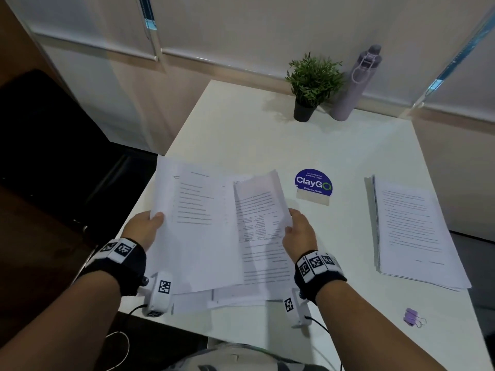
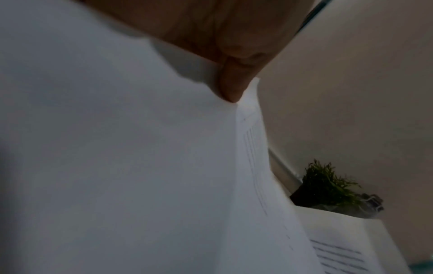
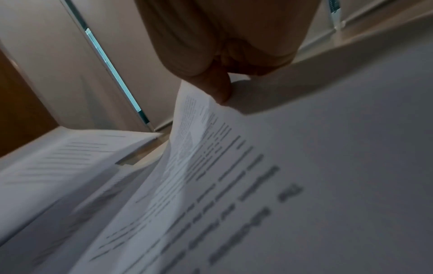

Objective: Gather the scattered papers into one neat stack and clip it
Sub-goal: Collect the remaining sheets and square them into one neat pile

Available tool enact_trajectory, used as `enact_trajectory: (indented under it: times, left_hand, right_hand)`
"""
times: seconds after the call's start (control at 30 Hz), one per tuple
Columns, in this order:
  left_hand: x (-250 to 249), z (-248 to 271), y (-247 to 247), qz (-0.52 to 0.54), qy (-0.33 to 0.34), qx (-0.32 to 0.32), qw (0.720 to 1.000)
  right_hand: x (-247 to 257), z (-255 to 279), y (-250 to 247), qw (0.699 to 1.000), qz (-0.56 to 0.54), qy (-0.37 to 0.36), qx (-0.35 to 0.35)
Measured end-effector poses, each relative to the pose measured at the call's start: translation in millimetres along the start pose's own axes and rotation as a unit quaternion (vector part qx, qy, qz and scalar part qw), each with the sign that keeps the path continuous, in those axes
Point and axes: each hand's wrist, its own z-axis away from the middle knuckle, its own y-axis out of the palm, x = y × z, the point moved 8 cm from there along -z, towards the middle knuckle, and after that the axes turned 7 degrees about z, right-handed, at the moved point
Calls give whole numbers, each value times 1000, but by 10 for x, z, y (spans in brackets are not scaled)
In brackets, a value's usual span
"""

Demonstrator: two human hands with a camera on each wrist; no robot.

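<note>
Both hands hold printed white papers above the near-left part of the white table (image 1: pixel 267 135). My left hand (image 1: pixel 146 227) grips the left edge of a large sheet (image 1: pixel 195 226), thumb on top; the left wrist view shows that sheet (image 2: pixel 117 166) from below. My right hand (image 1: pixel 297 231) pinches the right edge of a curled sheet (image 1: pixel 258 207), which in the right wrist view (image 3: pixel 201 129) bends under the thumb. More loose sheets (image 1: pixel 241 298) lie beneath on the table. A second paper stack (image 1: pixel 412 231) lies at the right. A purple binder clip (image 1: pixel 412 317) sits near the front right edge.
A blue round ClayGo sign (image 1: pixel 313 183) stands mid-table. A small potted plant (image 1: pixel 310 87) and a lilac bottle (image 1: pixel 356 84) stand at the back by the wall. A dark chair (image 1: pixel 53 145) is left of the table.
</note>
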Motion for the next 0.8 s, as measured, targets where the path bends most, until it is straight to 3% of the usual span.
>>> enact_trajectory:
  times: [0.13, 0.3, 0.4, 0.6, 0.7, 0.8]
  left_hand:
    - [-88, -3, -176, -33, 59, -14, 998]
    - [-127, 52, -70, -53, 72, 2, 996]
    - [30, -65, 38, -44, 42, 16, 998]
    - [320, -273, 217, -14, -44, 63, 997]
    - [484, -424, 308, -6, -51, 78, 996]
    - [347, -185, 396, -56, -59, 79, 994]
  right_hand:
    - [-35, -46, -165, 1000, -3, -7, -27]
    - [49, -62, -85, 998, -54, 2, -17]
    - [102, -29, 88, 998, -63, 12, 15]
    - [214, 31, 271, 998, -3, -37, 54]
    - [158, -11, 378, 995, 34, -26, 88]
    - [69, -64, 432, 992, 108, -6, 72]
